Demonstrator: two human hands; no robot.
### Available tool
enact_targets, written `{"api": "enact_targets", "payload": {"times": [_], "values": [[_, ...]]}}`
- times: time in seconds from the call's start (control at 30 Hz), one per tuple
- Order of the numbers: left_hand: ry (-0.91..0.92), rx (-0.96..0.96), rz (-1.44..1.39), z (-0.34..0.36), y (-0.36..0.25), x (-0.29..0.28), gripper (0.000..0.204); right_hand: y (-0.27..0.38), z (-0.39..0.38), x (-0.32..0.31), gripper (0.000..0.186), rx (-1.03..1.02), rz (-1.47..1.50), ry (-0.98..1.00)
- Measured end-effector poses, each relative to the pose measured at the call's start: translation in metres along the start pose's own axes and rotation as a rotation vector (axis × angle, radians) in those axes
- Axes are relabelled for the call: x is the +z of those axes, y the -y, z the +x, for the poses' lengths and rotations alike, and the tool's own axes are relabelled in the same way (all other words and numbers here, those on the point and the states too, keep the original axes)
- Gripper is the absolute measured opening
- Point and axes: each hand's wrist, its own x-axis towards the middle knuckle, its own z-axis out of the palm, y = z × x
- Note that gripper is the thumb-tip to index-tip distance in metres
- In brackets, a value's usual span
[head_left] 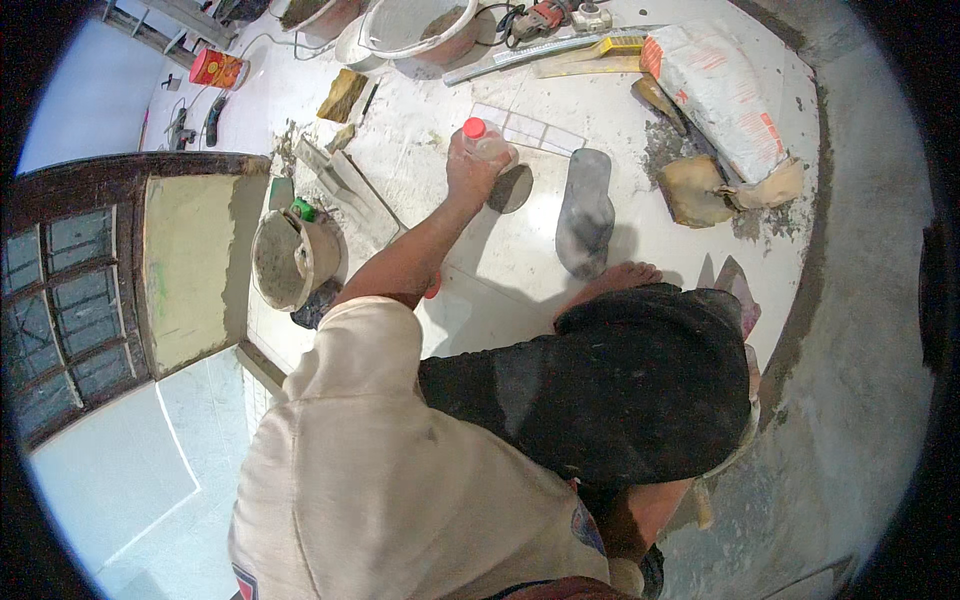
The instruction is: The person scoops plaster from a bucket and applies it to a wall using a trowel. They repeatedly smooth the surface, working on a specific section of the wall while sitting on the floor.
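My left arm [410, 250] reaches out over the white floor. At its end my left hand [473, 175] is closed around a clear plastic bottle with a red cap [474, 128]. Beside that hand lies a dark oval thing [512, 190], partly covered, whose kind I cannot make out. A grey slipper [588, 215] rests to the right of it, close to my bare foot [632, 273]. Something red [433, 286] peeks out from behind my forearm. My right hand does not show.
A dirty bucket [282, 262] and a grey plastering float [348, 187] lie left. At the back are a large basin [375, 45], a red power tool [540, 20] and metal bars [500, 65]. A white sack [715, 100] lies right. A windowed wooden frame [110, 165] stands left.
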Motion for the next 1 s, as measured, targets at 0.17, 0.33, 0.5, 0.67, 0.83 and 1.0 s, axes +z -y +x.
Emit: {"api": "enact_targets", "payload": {"times": [0.17,0.33,0.5,0.67,0.83,1.0], "values": [[-0.174,-0.071,-0.025,0.023,0.015,-0.007,0.04,0.01,-0.002,-0.011,0.027,-0.043,-0.001,-0.048],[-0.254,-0.162,-0.307,0.036,-0.028,-0.068,0.049,0.001,-0.004,-0.021,0.026,0.024,-0.248,-0.098],[-0.359,-0.149,-0.07,0.089,0.125,-0.137,0.051,-0.024,0.002,-0.01,0.032,-0.019,-0.123,-0.086],[-0.469,-0.145,0.023,0.108,0.202,-0.232,0.055,0.013,-0.001,0.002,0.031,0.02,-0.187,-0.046],[-0.329,-0.474,-0.021,0.084,0.185,-0.146,0.06,0.007,-0.013,-0.022,0.03,0.049,-0.008,-0.066],[0.04,-0.406,0.154,0.046,0.162,-0.077,0.032,0.047,-0.011,-0.017,0.033,0.097,0.008,-0.029]]}}
